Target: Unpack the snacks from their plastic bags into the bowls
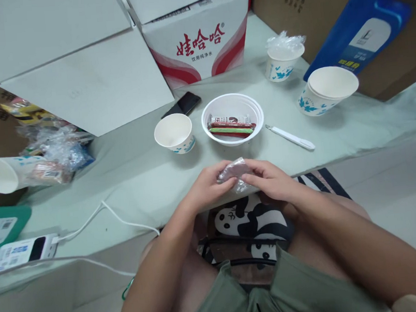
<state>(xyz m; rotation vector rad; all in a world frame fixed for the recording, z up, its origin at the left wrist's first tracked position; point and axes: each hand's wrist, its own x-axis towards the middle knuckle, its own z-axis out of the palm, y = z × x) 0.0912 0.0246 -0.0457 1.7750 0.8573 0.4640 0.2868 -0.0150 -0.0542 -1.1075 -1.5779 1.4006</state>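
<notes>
Both my left hand [213, 182] and my right hand [264, 176] pinch a crinkled clear plastic wrapper [239, 169] at the table's front edge. What the wrapper contains, if anything, I cannot make out. Just beyond my hands stands a white plastic bowl [252, 104] with several wrapped sticks [230, 126] in it, in red, white and green packaging. Left of the bowl is a paper cup [174, 132] with a blue leaf pattern. A white utility knife [290, 137] lies to the bowl's right.
A phone [185, 103] lies behind the cup, before a white and red carton [201, 42]. At right are stacked paper cups [328, 89], a cup stuffed with plastic [280, 64] and a blue bottle [360, 26]. A tipped cup [5, 174], snack packs [57, 145] and a cabled power bank [27, 250] are left.
</notes>
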